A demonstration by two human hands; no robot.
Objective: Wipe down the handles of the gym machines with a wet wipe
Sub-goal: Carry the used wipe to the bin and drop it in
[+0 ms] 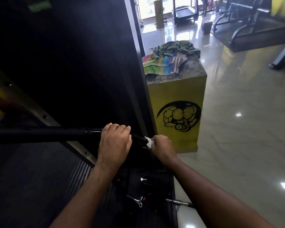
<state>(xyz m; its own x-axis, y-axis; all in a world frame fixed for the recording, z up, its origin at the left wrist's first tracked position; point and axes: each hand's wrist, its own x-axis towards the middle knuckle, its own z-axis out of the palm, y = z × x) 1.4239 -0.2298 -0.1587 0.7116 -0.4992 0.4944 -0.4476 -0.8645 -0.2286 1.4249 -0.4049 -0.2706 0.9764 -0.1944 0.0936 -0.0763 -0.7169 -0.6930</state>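
Black bar handle (48, 134), steadied by one hand while the other wipes near its right end.

The bar's long axis runs left to right across the view, dipping at its right end, where the right hand (161, 148) is curled round a crumpled white wet wipe (149, 142) pressed against the metal. The left hand (115, 142) is just beside the wipe, with its fingers wrapped over the top of the bar. Most of the handle's length lies to the left of the wipe, past the left hand, so a wipe along it would probably mean sliding leftward and moving that hand out of the way. A yellow box (176, 99) with striped towels (168, 60) on top stands just behind the hands.
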